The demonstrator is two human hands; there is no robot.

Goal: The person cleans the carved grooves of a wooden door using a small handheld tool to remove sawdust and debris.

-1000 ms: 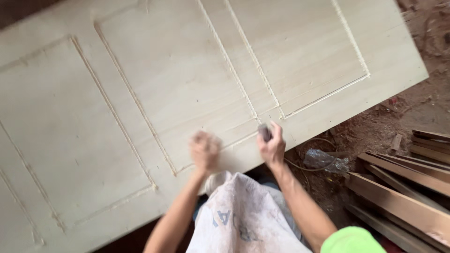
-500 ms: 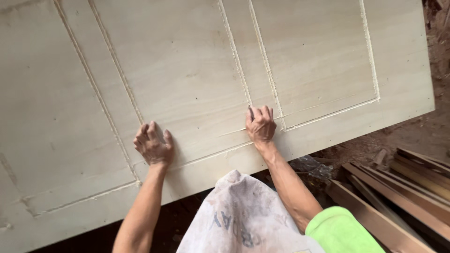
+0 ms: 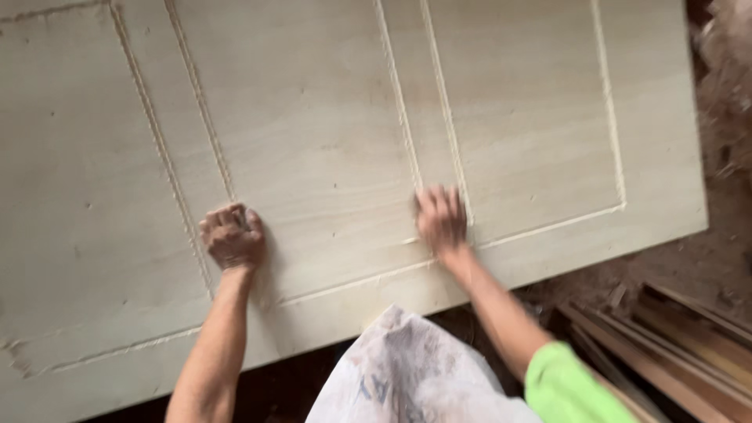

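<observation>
two hands flat on a pale panelled door

nearest the camera a whitish cloth [image 3: 407, 376] hangs at the person's front, and a bright green sleeve [image 3: 580, 388] covers the right upper arm. to the right, dark wooden strips [image 3: 674, 345] lie stacked on the dusty floor [image 3: 721, 258].

just beyond, both hands rest on the door [image 3: 329, 133], which lies flat and fills most of the view, its near edge beside the cloth. the left hand [image 3: 233, 236] is curled, knuckles up, fingers drawn together against the panel beside a raised moulding line [image 3: 196, 157]. the right hand [image 3: 441, 219] is blurred; its fingers seem to lie close together on the surface, near the double moulding. whether it holds anything, i cannot tell.

the door looks broad, stiff and likely heavy, its face smooth and dusty, so palms may slide. the long near edge and the corners seem the surest places to grip; the thin mouldings look easy to chip.
</observation>
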